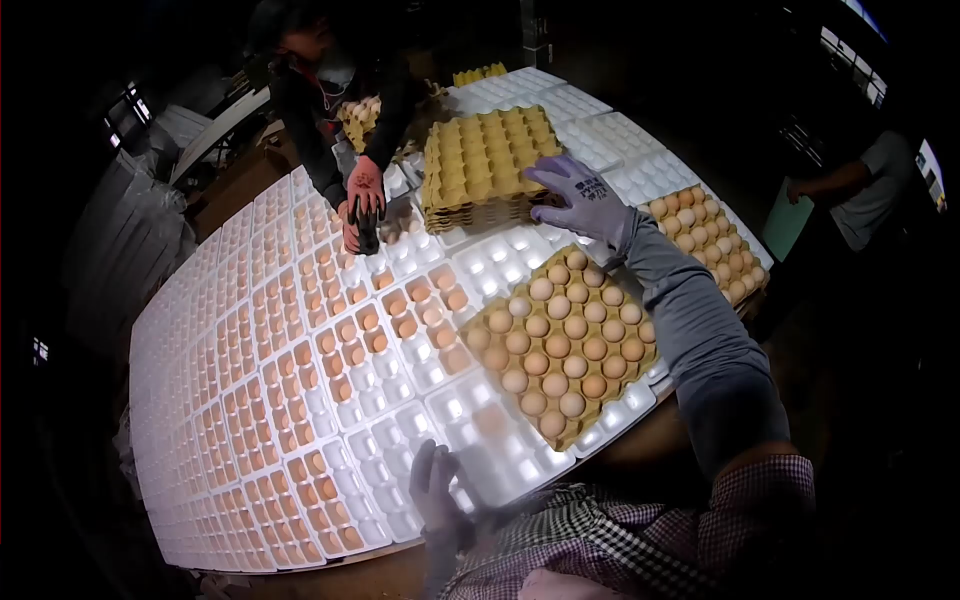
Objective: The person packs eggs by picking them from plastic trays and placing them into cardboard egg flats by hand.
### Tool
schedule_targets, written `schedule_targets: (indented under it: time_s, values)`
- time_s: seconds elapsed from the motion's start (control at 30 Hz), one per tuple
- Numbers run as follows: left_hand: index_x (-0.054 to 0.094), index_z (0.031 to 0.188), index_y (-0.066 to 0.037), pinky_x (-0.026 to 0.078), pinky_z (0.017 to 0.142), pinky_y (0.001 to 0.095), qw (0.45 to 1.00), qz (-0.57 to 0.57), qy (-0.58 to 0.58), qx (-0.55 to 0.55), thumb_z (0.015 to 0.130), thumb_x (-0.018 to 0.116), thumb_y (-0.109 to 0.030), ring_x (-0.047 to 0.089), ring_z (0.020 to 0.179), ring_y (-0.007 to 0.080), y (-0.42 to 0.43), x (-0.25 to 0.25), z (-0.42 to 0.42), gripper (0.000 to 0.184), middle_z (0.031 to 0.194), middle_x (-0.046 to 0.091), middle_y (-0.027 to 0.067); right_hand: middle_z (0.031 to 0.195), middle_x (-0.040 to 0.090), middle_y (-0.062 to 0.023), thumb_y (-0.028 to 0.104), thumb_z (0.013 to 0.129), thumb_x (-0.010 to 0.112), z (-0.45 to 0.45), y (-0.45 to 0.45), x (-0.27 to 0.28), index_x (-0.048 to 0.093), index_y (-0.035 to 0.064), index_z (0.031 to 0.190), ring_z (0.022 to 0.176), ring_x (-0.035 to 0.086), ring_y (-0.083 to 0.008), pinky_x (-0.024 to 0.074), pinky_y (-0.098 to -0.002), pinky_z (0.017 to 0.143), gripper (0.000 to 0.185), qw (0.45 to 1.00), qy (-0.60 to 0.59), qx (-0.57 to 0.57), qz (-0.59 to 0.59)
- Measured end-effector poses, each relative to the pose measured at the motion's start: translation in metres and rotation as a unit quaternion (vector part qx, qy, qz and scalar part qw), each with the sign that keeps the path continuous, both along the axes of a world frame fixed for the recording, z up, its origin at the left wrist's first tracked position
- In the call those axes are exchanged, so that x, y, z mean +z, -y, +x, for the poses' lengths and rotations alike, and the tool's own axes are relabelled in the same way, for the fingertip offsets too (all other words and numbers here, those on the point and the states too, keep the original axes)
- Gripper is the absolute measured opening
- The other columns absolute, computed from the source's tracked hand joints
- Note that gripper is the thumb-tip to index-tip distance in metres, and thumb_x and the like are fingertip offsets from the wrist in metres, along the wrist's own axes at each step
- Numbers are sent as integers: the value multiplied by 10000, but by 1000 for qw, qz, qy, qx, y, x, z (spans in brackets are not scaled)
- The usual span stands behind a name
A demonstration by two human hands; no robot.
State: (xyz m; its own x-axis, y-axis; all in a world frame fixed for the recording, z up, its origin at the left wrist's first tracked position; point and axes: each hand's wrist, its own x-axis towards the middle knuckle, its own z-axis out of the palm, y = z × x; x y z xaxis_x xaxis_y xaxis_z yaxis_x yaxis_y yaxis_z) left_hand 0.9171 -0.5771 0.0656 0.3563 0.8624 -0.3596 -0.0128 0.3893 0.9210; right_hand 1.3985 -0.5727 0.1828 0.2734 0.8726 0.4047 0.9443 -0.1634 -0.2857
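Observation:
My right hand (583, 200), in a pale purple glove, reaches to the right edge of a stack of empty yellow-brown pulp egg trays (490, 160). Its fingers are spread at the stack's corner; whether they press on it I cannot tell. In front of my right forearm lies a pulp tray full of eggs (575, 327), tilted across the white foam trays. My left hand (437, 488), also gloved and somewhat blurred, hovers over the near edge of the foam egg trays (385, 435). Its fingers point up, apart from the thumb, with nothing seen between them.
Rows of foam trays holding eggs (290, 385) cover the table's left side. Another full pulp tray (710, 240) sits at the right edge. Across the table, a co-worker's gloved hands (363, 205) work over the foam trays. Another person (870, 190) stands at right with a green sheet.

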Motion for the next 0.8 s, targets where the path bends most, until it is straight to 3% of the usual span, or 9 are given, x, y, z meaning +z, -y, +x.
schedule_targets:
  time_s: [0.17,0.3,0.43,0.5,0.57,0.6,0.63,0.7,0.8]
  values:
    - [232,1585,-10,534,878,326,988,-93,64,-103,978,640,-114,580,1097,182,72,-25,91,739,1334,526,124,1448,508,-210,427,947,661,-19,135,-81,453,58,1485,1341,488,-347,401,-408,1118,685,974,-134,-88,-157]
    - [413,1408,39,492,980,404,977,136,-55,-155,847,584,-22,560,1205,394,86,-21,132,589,1272,565,241,1318,601,-195,363,927,684,-13,166,-142,476,42,1443,1202,589,-318,465,-395,1015,641,945,-318,-34,-65]
    - [445,1415,46,487,1022,408,987,12,96,-128,827,622,-24,557,1185,423,75,-53,128,618,1320,532,252,1204,674,-171,307,911,705,-30,171,-135,507,26,1402,1079,658,-264,514,-369,921,599,893,-449,-33,17]
    - [460,1415,30,507,997,391,983,56,-11,-177,850,647,-56,594,1150,364,71,-20,129,602,1310,551,224,1148,697,-144,280,905,716,-37,171,-104,540,16,1376,1018,661,-195,526,-334,871,569,886,-460,-48,19]
    - [479,1416,7,522,974,378,982,38,-66,-175,886,669,-100,628,1112,295,67,8,133,574,1301,573,193,1382,548,-157,180,929,742,-27,165,-144,396,-56,1487,1217,547,-188,495,-285,972,698,839,-536,-74,65]
    - [489,1420,-6,528,937,354,993,-37,20,-111,915,663,-132,633,1077,251,72,37,135,548,1284,594,174,1270,621,-127,224,915,729,-31,167,-138,478,-22,1429,1112,593,-169,510,-300,907,622,864,-493,-62,82]
    - [497,1426,-19,526,876,321,994,-51,30,-90,949,652,-170,631,1022,201,69,24,126,524,1240,624,145,1157,695,-98,267,902,716,-40,171,-131,561,12,1370,1007,640,-149,524,-314,842,555,885,-453,-50,94]
    - [505,1438,-24,509,765,252,997,-45,27,-61,973,655,-214,614,966,123,67,7,107,525,1142,674,94,1391,557,-149,157,937,724,-59,176,-122,459,-52,1453,1234,545,-192,472,-301,1021,617,824,-565,-17,34]
    - [503,1436,-23,512,799,272,997,-56,11,-44,978,637,-189,609,964,121,71,8,81,505,1173,660,91,1370,580,-140,200,966,691,-82,178,-142,478,-54,1442,1219,557,-192,455,-314,1046,580,842,-536,-46,32]
